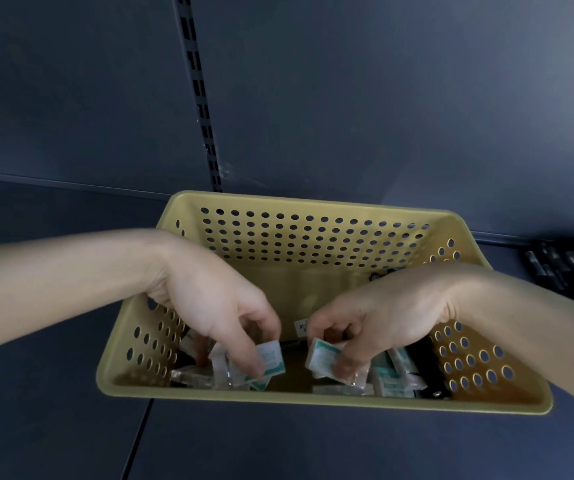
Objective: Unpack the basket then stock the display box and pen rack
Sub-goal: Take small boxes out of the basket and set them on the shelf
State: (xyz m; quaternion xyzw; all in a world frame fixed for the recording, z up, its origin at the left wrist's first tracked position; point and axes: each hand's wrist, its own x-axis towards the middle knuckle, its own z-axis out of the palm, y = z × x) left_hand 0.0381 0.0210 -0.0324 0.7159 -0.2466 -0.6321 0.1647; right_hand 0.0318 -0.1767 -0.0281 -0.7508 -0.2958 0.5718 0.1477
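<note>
Both hands worked inside the container, apart from each other. The left hand (pixel 209 306) reached down from the left rim, with its thumb and curled fingers pinching a small white-and-teal packet (pixel 272 357) by the edge. More clear-wrapped pieces bunched under the fingers, though their number could not be told. The right hand (pixel 382 320) entered over the right wall and pinched a second packet (pixel 323 355) of the same kind between thumb and fingertips. The two held packets faced each other across a short gap of bare floor and did not touch. Both hung low in the near half of the yellow basket (pixel 313 399), whose walls were perforated with rows of round holes. Loose packets (pixel 394 380) lay heaped against the near wall below the right hand, with others in the near-left corner. A black object (pixel 424 355) stood among them by the right wall, its form unclear. A small white label (pixel 301 328) lay on the floor between the hands, and a dark item (pixel 384 273) showed in the far-right corner, partly hidden behind the right wrist. The basket rested on a dark shelf (pixel 53 410), its far rim close to the dark back panel (pixel 399 98). A slotted upright (pixel 202 98) ran down that panel to the basket's far-left corner. A group of dark cylindrical items (pixel 569 261) lay on the shelf to the right of the basket, well apart from the hands and too blurred to identify.
</note>
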